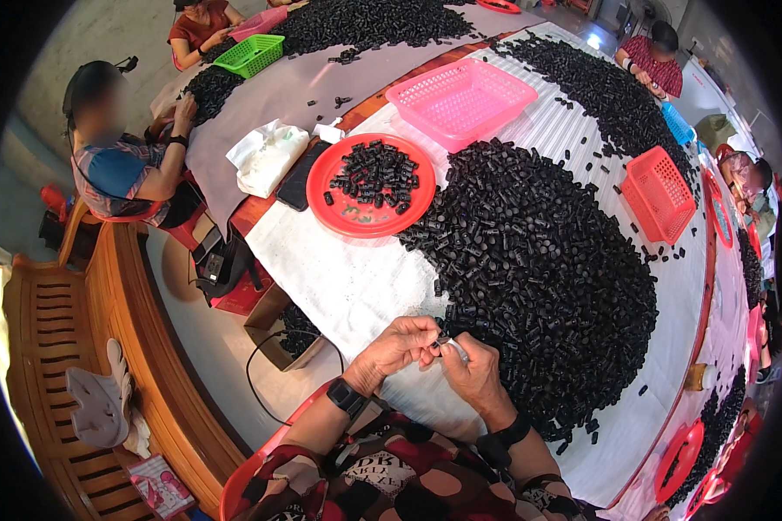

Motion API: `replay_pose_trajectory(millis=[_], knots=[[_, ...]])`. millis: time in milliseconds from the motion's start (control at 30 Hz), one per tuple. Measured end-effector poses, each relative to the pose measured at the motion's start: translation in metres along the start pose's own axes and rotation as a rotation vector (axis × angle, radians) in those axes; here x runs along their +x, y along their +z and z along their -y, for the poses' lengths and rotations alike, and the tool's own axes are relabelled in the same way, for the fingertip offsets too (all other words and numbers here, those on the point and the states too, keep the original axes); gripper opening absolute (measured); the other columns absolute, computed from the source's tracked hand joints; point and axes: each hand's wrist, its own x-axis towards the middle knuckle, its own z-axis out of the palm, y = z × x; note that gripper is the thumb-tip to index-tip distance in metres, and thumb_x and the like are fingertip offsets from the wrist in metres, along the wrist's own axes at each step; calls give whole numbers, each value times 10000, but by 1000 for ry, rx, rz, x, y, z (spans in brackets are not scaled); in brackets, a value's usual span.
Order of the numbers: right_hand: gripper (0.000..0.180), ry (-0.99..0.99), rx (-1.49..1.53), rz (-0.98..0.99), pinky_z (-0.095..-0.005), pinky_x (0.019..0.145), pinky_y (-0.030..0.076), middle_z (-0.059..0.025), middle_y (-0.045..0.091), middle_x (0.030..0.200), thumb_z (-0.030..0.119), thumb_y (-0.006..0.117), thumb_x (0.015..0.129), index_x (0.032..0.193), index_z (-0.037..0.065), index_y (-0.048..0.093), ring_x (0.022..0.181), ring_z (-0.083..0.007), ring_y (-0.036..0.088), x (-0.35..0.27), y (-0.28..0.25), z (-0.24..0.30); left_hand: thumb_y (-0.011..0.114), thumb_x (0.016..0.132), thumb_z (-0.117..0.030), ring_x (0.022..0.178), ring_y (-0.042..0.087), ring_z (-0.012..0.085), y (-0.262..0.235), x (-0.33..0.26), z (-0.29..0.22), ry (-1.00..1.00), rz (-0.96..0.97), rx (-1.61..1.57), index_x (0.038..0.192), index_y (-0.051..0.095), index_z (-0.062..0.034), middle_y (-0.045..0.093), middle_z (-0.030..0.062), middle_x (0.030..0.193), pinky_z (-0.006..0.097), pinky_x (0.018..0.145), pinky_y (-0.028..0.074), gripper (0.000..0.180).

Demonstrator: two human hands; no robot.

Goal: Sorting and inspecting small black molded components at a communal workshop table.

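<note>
At the near edge of the white-covered table, my two hands meet fingertip to fingertip. My left hand [400,346] is closed in a pinch on a small black cap-like piece [435,345], mostly covered by the fingers. Just beside it, my right hand [475,373] has its fingers curled together; a pale bit shows at the thumb, and what it grips is too small to make out. Right beyond both hands spreads a big heap of small black cylindrical pieces [539,278]. Farther left, a red round tray [321,187] carries a smaller pile of the same pieces.
A pink basket [460,95] stands behind the heap and a red basket [660,195] to its right. A white plastic bag [268,156] and a dark phone [302,178] lie left of the tray. Several people work around more heaps. A wooden bench [148,347] is at left.
</note>
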Motion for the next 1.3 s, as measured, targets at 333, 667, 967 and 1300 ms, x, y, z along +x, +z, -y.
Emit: replay_pose_trajectory(millis=[333, 667, 967, 1300], knots=[[214, 30, 48, -20, -353, 482, 439, -154, 568, 644, 162, 602, 867, 741, 3, 535, 547, -293, 587, 1, -2, 5, 593, 904, -148, 568, 544, 143, 3, -2, -1, -2, -13, -17, 854, 557, 7, 624, 86, 747, 239, 527, 445, 167], [231, 11, 11, 39, -370, 477, 443, -157, 560, 631, 172, 611, 860, 726, 6, 524, 551, -316, 593, 1, -3, 5, 591, 901, -122, 566, 547, 146, -4, -1, 2, -1, -13, -14, 854, 557, 4, 622, 89, 742, 241, 525, 452, 138], [224, 51, 55, -13, -363, 481, 440, -160, 562, 641, 168, 608, 861, 737, 1, 525, 547, -308, 581, 1, -3, 4, 591, 899, -122, 565, 550, 150, -3, 1, 1, 3, -3, -38, 839, 548, 4, 624, 102, 745, 243, 525, 451, 147], [237, 41, 28, 14, -368, 479, 438, -160, 560, 639, 177, 615, 855, 721, 5, 522, 553, -315, 585, 2, -3, 3, 589, 908, -143, 575, 555, 126, -4, 2, 1, 22, 17, -21, 848, 563, -11, 622, 78, 748, 235, 534, 449, 148]])
